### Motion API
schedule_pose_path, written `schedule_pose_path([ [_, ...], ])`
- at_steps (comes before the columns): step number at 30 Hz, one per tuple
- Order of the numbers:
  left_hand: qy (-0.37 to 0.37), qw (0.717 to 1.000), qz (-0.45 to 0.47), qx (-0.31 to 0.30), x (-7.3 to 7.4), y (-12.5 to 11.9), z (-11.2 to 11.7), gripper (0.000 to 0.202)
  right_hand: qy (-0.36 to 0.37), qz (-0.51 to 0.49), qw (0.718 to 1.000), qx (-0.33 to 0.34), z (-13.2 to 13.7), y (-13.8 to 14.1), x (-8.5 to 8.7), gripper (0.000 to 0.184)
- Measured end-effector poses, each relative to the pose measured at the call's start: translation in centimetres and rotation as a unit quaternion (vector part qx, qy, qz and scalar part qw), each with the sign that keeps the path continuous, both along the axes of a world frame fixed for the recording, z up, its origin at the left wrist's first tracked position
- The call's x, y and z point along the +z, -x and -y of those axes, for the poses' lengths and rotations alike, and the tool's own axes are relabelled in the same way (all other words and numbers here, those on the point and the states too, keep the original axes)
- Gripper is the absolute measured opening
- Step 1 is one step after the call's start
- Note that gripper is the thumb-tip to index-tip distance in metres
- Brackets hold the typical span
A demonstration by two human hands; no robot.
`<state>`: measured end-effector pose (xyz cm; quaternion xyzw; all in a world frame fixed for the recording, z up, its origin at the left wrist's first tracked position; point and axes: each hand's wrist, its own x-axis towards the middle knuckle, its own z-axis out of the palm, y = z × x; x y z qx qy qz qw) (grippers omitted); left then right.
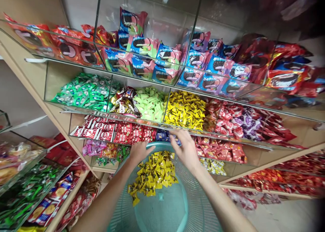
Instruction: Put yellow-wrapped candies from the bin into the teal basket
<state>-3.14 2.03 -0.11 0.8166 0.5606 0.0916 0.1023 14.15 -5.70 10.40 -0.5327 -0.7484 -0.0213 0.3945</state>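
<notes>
A teal mesh basket [162, 208] is held up against a shelf of glass sweet bins, with a heap of yellow wrapped candies [152, 174] lying in it. My left hand [138, 152] grips the basket's far rim, fingers curled over it. My right hand [184, 147] reaches past the rim to the shelf's glass edge, fingers bent around small blue-wrapped sweets [162, 135]; whether it holds any is hidden. Right above sits the bin of yellow candies [185, 110].
Glass-fronted bins hold green sweets [83, 91], light green sweets [149, 103], red packets [101, 130] and red and purple sweets [238, 118]. Cookie packs [165, 59] fill the top row. More shelves of snacks [33, 188] stand at the left.
</notes>
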Motion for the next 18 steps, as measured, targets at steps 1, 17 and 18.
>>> schedule_pose_path([
  [1, 0.000, 1.000, -0.001, 0.001, 0.0, 0.0, 0.0, 0.056, -0.017, 0.001, 1.000, -0.022, -0.5, -1.0, 0.9, 0.020],
  [17, 0.014, 1.000, 0.021, 0.012, -0.1, 0.2, 0.2, 0.057, 0.157, 0.157, 0.936, -0.273, -8.1, -5.4, 4.4, 0.029],
  [18, 0.011, 1.000, 0.021, 0.013, -0.1, 0.2, 0.1, 0.057, 0.163, 0.158, 0.933, -0.278, -8.3, -5.4, 4.4, 0.028],
])
